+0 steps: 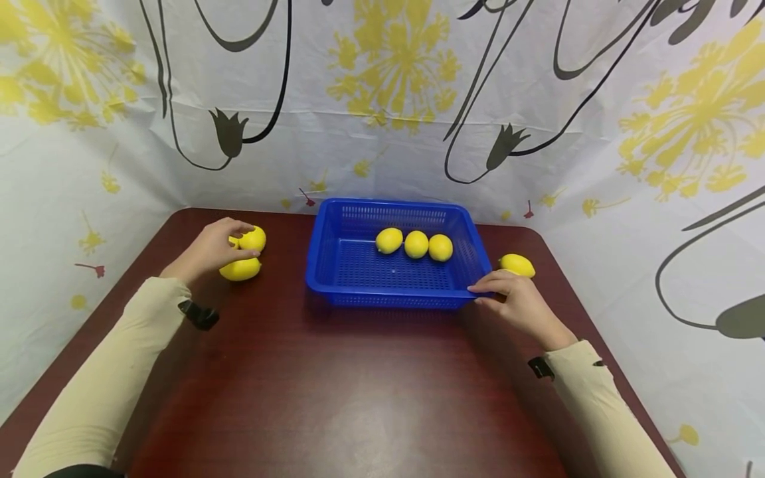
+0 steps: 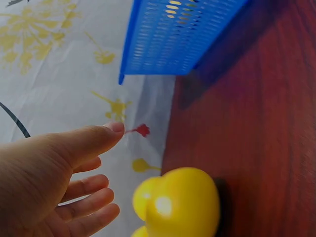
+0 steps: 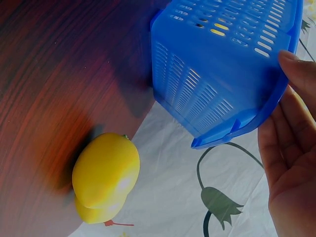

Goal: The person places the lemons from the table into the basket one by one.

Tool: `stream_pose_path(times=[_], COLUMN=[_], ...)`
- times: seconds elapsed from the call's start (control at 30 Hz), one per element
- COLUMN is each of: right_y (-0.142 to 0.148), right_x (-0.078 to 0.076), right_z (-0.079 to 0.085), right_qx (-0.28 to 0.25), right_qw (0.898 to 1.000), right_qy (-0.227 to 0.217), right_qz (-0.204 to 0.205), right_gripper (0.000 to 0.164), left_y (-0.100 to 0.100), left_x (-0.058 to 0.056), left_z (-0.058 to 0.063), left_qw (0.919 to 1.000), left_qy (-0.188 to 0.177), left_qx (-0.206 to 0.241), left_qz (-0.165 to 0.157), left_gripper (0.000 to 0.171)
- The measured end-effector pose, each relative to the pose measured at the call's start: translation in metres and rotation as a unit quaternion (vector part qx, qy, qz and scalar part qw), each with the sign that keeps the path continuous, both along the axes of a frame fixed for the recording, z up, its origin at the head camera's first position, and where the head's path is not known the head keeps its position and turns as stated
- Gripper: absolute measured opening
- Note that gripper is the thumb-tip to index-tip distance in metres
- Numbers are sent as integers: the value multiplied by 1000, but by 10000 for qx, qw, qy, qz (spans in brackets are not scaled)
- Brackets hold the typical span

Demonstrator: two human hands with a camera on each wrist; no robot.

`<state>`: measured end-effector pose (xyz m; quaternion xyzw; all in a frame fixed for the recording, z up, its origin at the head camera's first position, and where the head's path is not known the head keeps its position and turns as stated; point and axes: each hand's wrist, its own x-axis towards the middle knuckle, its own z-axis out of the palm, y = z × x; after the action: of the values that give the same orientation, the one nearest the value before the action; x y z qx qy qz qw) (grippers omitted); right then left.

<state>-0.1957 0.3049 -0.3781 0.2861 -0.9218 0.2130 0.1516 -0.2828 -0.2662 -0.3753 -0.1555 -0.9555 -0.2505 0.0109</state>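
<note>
A blue plastic basket (image 1: 391, 299) with slotted walls stands on the table, three lemons (image 1: 416, 244) inside it. My right hand (image 1: 516, 302) pinches the basket's near right corner by the rim, the thumb (image 3: 296, 66) on the outer side. Over a small group of lemons (image 1: 241, 269) at the left, my left hand (image 1: 215, 247) hovers with thumb and fingers spread apart, partly covering them in the head view. In the left wrist view nothing is between the fingers, and the lemons (image 2: 182, 202) sit beside them. Beyond my right hand lies another lemon (image 1: 517, 265); the right wrist view shows a second lemon (image 3: 101, 212) partly behind it.
The dark red wooden table (image 1: 358, 392) extends toward me in front of the basket. White cloth (image 1: 382, 159) with yellow and grey flower prints hangs behind the table and along both sides. A dark band with a small device (image 1: 200, 315) is on the left wrist.
</note>
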Motion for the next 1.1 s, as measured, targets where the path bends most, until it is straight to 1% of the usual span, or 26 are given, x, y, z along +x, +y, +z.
stream_pose_path(times=[0.23,0.4,0.53,0.67,0.77,0.87,0.97,1.1], right_y=[0,-1,-1,-1,-1,-1,0,0], right_x=[1,1,1,1,1,1,1,1], right_z=[0,1,2,2,2,2,2,2], right_qx=[-34,-28,-17,-26,-18,-24,-31,-11], right_qw=[10000,10000,10000,10000,10000,10000,10000,10000], right_qy=[8,23,5,-5,7,7,-7,-8], right_qz=[24,13,-19,-27,-19,-4,-5,-17], right_gripper=[25,25,25,25,25,25,25,25], left_y=[-7,-9,-9,-8,-8,-8,-8,-7], left_x=[0,-1,-1,1,4,6,7,8], left_z=[-17,-26,-29,-31,-32,-33,-34,-33], left_qw=[9997,9993,9987,9982,9979,9975,9968,9960], left_qy=[-199,-120,-18,-11,-28,60,147,141], left_qx=[-115,-326,-465,-566,-619,-676,-757,-852], left_qz=[-49,-131,-201,-198,-180,-205,-231,-224], left_gripper=[59,58,57,58,60,62,63,66])
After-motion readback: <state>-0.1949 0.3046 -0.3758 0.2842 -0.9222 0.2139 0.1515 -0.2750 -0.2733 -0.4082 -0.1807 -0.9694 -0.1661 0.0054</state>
